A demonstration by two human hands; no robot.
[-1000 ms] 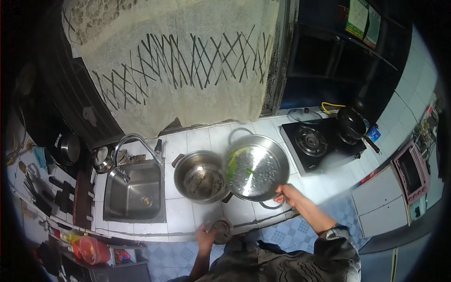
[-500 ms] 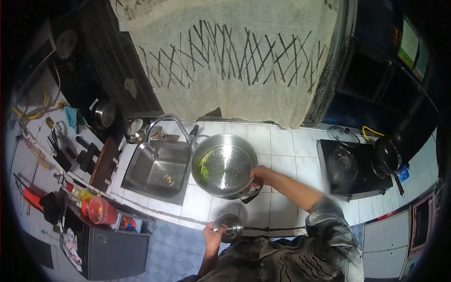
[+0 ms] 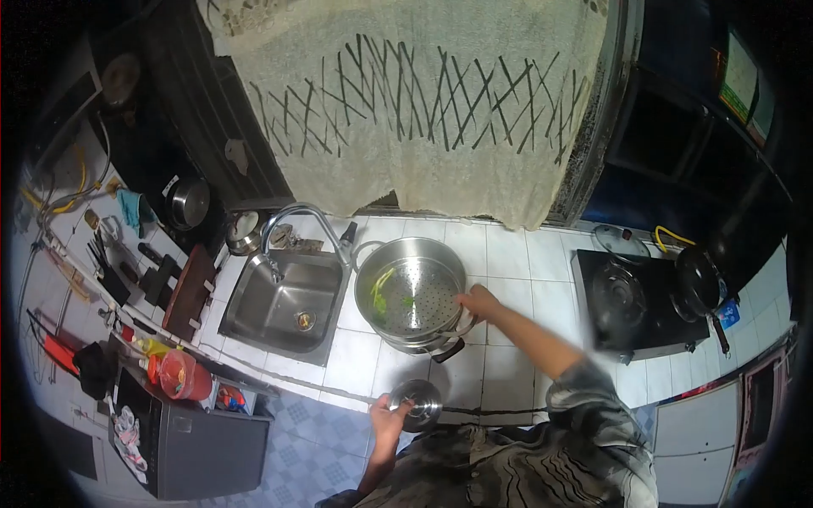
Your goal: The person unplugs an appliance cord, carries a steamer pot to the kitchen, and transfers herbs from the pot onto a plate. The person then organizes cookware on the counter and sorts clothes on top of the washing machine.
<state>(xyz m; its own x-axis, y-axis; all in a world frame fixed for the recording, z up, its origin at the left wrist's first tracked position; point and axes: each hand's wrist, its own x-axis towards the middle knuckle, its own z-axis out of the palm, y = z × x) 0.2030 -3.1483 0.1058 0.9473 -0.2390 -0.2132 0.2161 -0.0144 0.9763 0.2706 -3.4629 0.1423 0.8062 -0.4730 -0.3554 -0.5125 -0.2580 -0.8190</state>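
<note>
On the counter, to the right of the sink, is a wide steel steamer basket [image 3: 428,292] with a perforated bottom. Green leafy stems [image 3: 379,296] lie inside it, towards the left. Below its near side shows the rim of another steel pot [image 3: 415,345], with a dark handle [image 3: 449,350]. My right hand [image 3: 479,303] is closed around the basket's right-hand handle. Close to my body, at the counter's front edge, my left hand [image 3: 389,415] grips a small round steel bowl [image 3: 421,405], thumb over its rim.
A steel sink [image 3: 326,339] with a curved faucet [image 3: 309,209] lies to the left. The black gas stove [image 3: 644,326] stands at the right with a dark pan [image 3: 696,284] and a glass lid [image 3: 621,243]. Knives and a cutting board [image 3: 188,296] line the left wall.
The steamer basket has shifted slightly right and away from me, uncovering more of the pot rim below it. My left hand and the bowl have moved a little to the right.
</note>
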